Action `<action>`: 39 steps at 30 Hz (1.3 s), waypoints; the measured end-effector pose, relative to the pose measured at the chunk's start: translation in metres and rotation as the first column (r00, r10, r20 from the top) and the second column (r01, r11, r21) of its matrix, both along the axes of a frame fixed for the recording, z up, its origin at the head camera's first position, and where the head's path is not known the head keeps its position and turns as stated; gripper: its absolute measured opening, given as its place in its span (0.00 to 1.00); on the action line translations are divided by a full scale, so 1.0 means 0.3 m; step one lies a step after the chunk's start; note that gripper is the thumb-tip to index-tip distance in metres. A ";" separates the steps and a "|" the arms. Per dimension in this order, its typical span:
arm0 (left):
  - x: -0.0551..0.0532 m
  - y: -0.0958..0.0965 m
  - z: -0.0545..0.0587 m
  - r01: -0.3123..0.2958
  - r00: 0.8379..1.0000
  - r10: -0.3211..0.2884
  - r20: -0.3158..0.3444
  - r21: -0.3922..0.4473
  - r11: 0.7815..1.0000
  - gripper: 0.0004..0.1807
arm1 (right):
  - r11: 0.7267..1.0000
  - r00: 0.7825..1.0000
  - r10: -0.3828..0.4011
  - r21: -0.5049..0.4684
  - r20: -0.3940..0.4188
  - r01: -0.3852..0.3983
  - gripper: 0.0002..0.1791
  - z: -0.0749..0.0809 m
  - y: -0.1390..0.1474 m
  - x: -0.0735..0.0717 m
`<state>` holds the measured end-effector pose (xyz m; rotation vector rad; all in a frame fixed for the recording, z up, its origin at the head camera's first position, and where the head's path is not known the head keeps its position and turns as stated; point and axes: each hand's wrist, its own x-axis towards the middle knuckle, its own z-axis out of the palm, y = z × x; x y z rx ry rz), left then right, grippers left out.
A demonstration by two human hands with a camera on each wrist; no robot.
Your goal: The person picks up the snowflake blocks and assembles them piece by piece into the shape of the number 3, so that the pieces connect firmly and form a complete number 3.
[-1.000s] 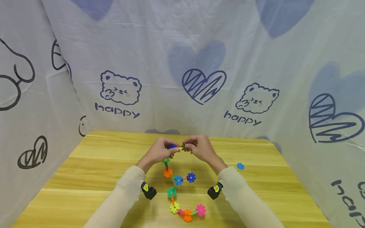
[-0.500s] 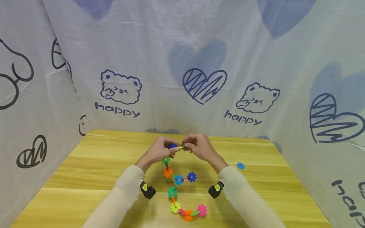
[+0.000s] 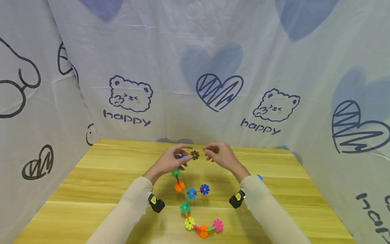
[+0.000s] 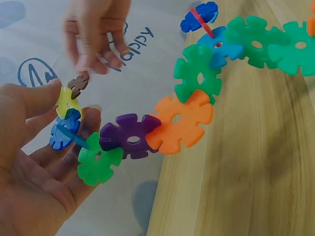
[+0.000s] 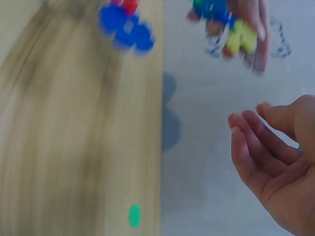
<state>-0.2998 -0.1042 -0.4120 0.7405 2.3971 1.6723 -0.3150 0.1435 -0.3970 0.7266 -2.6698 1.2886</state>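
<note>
A chain of notched plastic snowflake discs hangs from my left hand [image 3: 169,159], which pinches it near its upper end at the yellow disc [image 4: 67,102]. Linked beyond that is the brown disc [image 3: 195,155], standing out past the thumb. Behind the thumb sits a dark blue disc [image 4: 64,135], followed by green, purple and orange [image 4: 179,123] ones. A side branch ends in another blue disc [image 3: 204,189]; the lower end finishes in a pink disc [image 3: 217,225]. My right hand [image 3: 223,156] is apart from the chain, fingers loosely bent and holding nothing.
Near my right forearm a loose blue disc [image 3: 260,177] lies on the wooden table [image 3: 289,203], partly hidden by the sleeve. A small green piece [image 5: 134,216] shows in the right wrist view. Printed white cloth [image 3: 170,101] rises behind and at both sides.
My right hand has let go of the brown disc and drawn back to the right. The left hand keeps hold of the chain, its index finger now raised. The chain's lower end has shifted slightly right.
</note>
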 end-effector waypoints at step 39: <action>0.003 -0.002 0.004 0.037 0.999 -0.036 -0.024 0.022 0.999 0.20 | 0.932 0.987 -0.119 0.355 0.108 0.074 0.15 -0.250 0.164 -0.169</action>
